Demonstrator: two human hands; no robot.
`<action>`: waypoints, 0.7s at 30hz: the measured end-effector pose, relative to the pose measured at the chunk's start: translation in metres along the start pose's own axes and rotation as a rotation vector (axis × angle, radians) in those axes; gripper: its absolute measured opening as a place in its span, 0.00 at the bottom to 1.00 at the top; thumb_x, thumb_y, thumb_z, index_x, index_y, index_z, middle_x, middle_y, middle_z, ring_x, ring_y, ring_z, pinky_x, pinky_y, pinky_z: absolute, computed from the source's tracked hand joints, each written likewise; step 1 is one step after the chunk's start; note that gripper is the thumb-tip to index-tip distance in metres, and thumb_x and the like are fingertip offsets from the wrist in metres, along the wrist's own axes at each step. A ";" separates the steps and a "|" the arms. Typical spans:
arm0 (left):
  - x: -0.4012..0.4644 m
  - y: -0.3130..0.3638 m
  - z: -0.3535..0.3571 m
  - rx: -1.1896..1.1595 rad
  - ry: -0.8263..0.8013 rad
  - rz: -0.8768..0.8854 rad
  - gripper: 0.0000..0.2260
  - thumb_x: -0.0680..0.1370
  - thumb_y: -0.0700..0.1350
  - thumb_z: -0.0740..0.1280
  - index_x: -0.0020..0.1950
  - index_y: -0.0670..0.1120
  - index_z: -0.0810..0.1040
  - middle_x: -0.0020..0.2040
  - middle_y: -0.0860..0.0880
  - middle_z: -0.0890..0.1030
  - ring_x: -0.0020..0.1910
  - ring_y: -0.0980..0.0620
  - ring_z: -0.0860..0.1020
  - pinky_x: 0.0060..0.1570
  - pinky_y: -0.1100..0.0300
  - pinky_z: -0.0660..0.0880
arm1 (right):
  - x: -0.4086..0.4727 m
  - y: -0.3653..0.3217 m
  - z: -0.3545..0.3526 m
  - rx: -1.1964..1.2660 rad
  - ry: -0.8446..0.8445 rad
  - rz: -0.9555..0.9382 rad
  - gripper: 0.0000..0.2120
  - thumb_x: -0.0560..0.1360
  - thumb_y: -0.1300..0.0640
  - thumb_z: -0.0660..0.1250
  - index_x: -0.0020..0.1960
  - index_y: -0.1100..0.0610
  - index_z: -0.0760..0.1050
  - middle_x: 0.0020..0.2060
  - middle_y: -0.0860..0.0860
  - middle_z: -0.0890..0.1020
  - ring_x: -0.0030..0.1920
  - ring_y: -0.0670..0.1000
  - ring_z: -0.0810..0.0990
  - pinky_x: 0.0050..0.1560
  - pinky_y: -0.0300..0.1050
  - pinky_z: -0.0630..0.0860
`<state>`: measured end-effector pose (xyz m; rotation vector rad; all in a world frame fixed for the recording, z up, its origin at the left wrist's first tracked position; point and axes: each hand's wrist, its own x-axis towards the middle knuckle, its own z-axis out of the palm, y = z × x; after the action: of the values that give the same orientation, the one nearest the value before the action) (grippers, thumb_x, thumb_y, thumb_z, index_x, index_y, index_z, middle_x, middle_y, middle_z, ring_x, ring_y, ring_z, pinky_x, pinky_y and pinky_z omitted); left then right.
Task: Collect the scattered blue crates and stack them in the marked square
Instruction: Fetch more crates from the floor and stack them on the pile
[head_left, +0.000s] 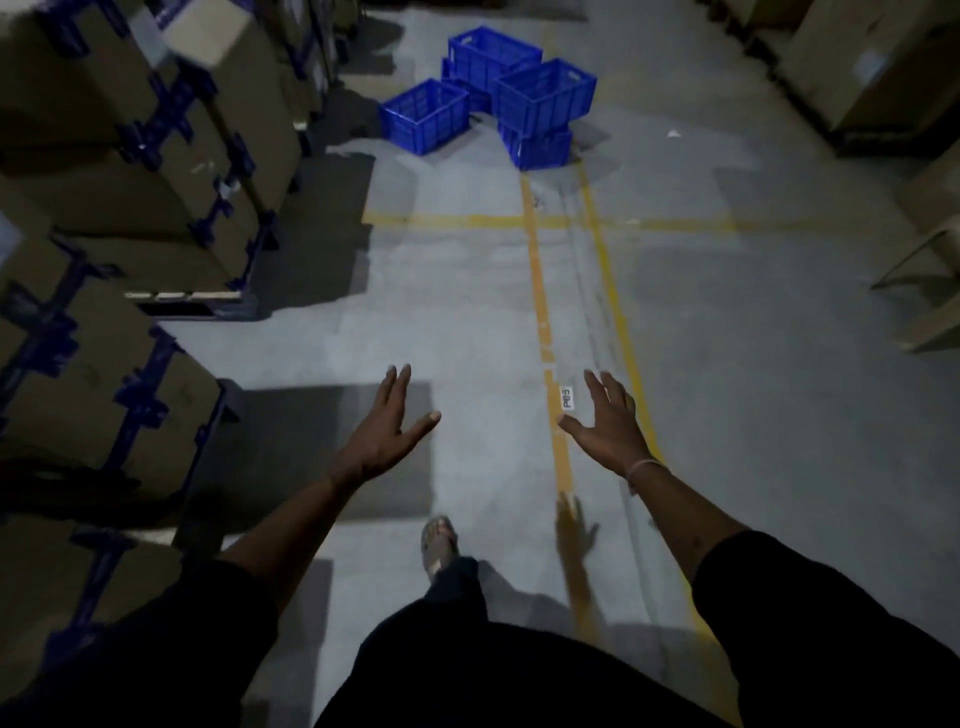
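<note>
Nothing is carried at this moment: the left hand (387, 423) and the right hand (605, 423) are both held out in front of the body with the fingers spread and straight, and no crate is touched by either. The blue crates (488, 96) are seen well ahead on the grey concrete floor (467, 291), gathered in a loose cluster rather than strewn widely; one single crate (423, 115) stands alone at the left of the group, while a right-hand crate (545, 96) is set on top of a lower crate (537, 148), and at least one more sits behind them. The cluster lies just beyond the far end of the yellow floor lines (535, 270), which run forward and are crossed by a fainter line. Whether the crates already stand inside the marked square cannot be told, since no full outline is shown around them. It is judged that part of the stacking is done, as two crates are piled, but the single crate at the left and the ones behind are not yet joined into one neat pile. A walk across the open floor is needed before any crate can be reached, with stacked cardboard boxes (130, 130) lining the left side.
</note>
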<state>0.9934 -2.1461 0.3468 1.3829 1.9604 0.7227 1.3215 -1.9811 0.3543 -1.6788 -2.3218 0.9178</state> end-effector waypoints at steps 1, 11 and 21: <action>0.029 -0.004 -0.011 0.002 0.012 0.013 0.45 0.73 0.75 0.60 0.82 0.59 0.43 0.82 0.58 0.41 0.81 0.57 0.47 0.75 0.43 0.64 | 0.026 -0.008 -0.002 0.003 0.010 0.009 0.42 0.73 0.36 0.66 0.80 0.44 0.50 0.80 0.47 0.50 0.79 0.54 0.46 0.77 0.57 0.54; 0.262 0.019 -0.110 0.052 -0.080 0.099 0.44 0.76 0.71 0.62 0.82 0.56 0.43 0.82 0.57 0.41 0.81 0.56 0.51 0.75 0.47 0.64 | 0.232 -0.078 -0.046 0.051 0.082 0.065 0.43 0.73 0.36 0.66 0.80 0.45 0.49 0.80 0.47 0.50 0.79 0.54 0.44 0.76 0.56 0.54; 0.489 0.034 -0.131 0.084 -0.091 0.127 0.43 0.76 0.71 0.61 0.82 0.57 0.42 0.82 0.58 0.39 0.81 0.56 0.49 0.75 0.48 0.64 | 0.457 -0.081 -0.085 0.074 0.059 0.071 0.43 0.74 0.35 0.65 0.80 0.44 0.47 0.80 0.45 0.47 0.79 0.54 0.42 0.76 0.59 0.54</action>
<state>0.7908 -1.6814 0.3704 1.5746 1.8642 0.6295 1.1232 -1.5531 0.3589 -1.7441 -2.1762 0.9422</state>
